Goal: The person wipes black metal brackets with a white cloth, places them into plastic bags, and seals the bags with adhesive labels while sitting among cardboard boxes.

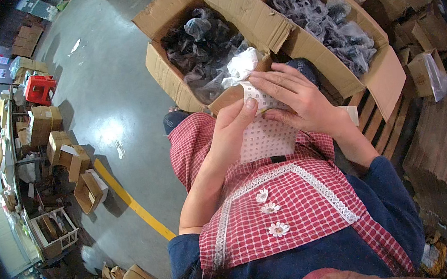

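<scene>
A white sheet of small labels [269, 141], with rows of tiny dark marks, hangs over my lap. My left hand [231, 127] grips the sheet's left edge, its thumb lying on top. On the right, my right hand [297, 95] is curled over the sheet's upper part, thumb and fingers closing toward each other. A small yellowish bit shows near its thumb, too small to name. Whatever lies under the right fingers is hidden. Just beyond both hands, crumpled white paper [242, 64] rests at the near edge of an open cardboard box [173, 82].
Dark parts in clear plastic bags [201, 43] fill that box. A second open carton [379, 75] of bagged parts stands right, above a wooden pallet [378, 122]. Flat cardboard [441, 142] is stacked at right. Left are a yellow floor line [131, 199], small boxes and a red case [40, 90].
</scene>
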A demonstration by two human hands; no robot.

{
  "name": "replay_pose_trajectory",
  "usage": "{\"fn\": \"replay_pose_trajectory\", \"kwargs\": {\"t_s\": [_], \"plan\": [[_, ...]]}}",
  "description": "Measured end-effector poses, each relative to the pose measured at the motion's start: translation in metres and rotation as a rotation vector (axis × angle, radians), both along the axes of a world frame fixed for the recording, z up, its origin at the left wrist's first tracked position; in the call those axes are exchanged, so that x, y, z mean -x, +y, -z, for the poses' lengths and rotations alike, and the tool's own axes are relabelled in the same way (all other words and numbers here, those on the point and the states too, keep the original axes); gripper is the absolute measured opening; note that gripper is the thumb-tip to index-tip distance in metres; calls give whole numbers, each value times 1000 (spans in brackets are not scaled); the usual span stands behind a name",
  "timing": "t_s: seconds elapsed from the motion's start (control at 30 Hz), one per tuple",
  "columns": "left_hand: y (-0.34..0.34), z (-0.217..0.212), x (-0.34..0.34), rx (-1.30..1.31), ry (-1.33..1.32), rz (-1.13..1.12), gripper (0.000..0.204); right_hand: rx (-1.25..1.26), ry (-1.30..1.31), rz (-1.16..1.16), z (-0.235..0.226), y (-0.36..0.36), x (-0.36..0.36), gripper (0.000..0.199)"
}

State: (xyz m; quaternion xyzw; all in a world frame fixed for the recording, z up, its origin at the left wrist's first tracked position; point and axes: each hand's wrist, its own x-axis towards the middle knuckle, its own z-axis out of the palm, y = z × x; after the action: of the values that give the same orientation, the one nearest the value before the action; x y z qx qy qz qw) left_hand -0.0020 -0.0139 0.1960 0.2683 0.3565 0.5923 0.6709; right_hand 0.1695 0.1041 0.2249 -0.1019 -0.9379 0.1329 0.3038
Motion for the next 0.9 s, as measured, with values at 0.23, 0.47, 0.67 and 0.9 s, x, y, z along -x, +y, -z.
{"fn": "replay_pose_trajectory", "kwargs": {"t_s": [0.23,0.47,0.67,0.9], "plan": [[-5,-4,0,-55,325,-125,30,295,-64,-8,9,-7,-13,47],[3,-28,9,-493,1149,-392,40,357,-149,37,19,-1,-27,32],[-3,-3,0,-203,831,-375,17,312,39,23,16,-10,-18,25],[-2,-11,-8,-235,643,-339,14,505,35,17,14,-13,-16,18]]}}
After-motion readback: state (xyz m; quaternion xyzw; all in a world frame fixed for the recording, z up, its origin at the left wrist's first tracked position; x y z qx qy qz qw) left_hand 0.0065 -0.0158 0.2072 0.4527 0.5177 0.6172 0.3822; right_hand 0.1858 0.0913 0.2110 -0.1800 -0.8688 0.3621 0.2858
